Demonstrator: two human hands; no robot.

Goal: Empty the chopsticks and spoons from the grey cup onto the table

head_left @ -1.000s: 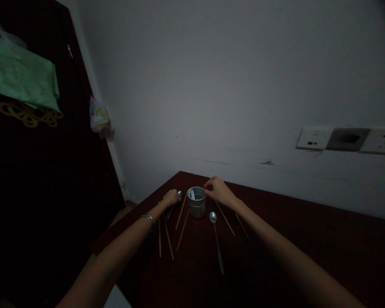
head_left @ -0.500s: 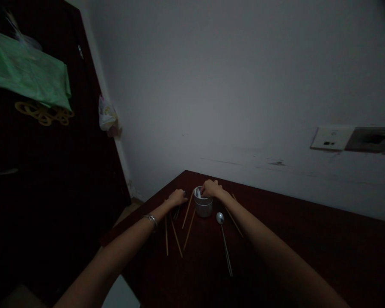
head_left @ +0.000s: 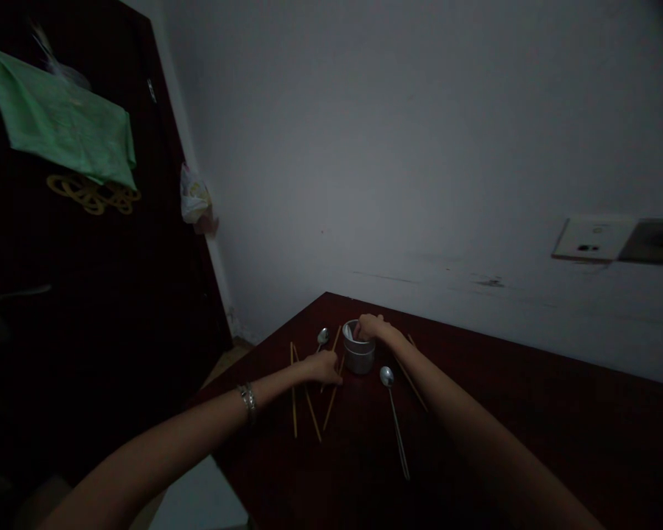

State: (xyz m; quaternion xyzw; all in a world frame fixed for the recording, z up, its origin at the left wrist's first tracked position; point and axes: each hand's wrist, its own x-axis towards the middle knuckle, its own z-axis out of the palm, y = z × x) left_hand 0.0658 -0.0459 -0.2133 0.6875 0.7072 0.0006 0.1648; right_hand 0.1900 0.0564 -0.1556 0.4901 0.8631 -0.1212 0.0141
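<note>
A grey metal cup [head_left: 359, 358] stands upright on the dark red table, with a pale thing [head_left: 349, 333] showing inside its mouth. My right hand [head_left: 370, 327] is closed at the cup's far right rim, fingers dipping inside; their tips are hidden. Just left of the cup, my left hand [head_left: 325, 366] is bent over a wooden chopstick [head_left: 331, 403], its fingers closed at the stick's upper part. A metal spoon [head_left: 323, 336] lies beyond that hand, which covers part of its handle. Two more chopsticks [head_left: 311, 412] lie left of the hand, partly under the wrist.
Another long spoon [head_left: 387, 377] lies right of the cup. A chopstick [head_left: 418, 390] rests beside my right forearm. The table [head_left: 502, 383] meets a pale wall with sockets [head_left: 594, 239]. At left is a dark door with a green cloth [head_left: 66, 121].
My left hand has moved from the far spoon's head back toward me and right, to the chopstick beside the cup. My right hand stays at the cup. The view has shifted slightly left.
</note>
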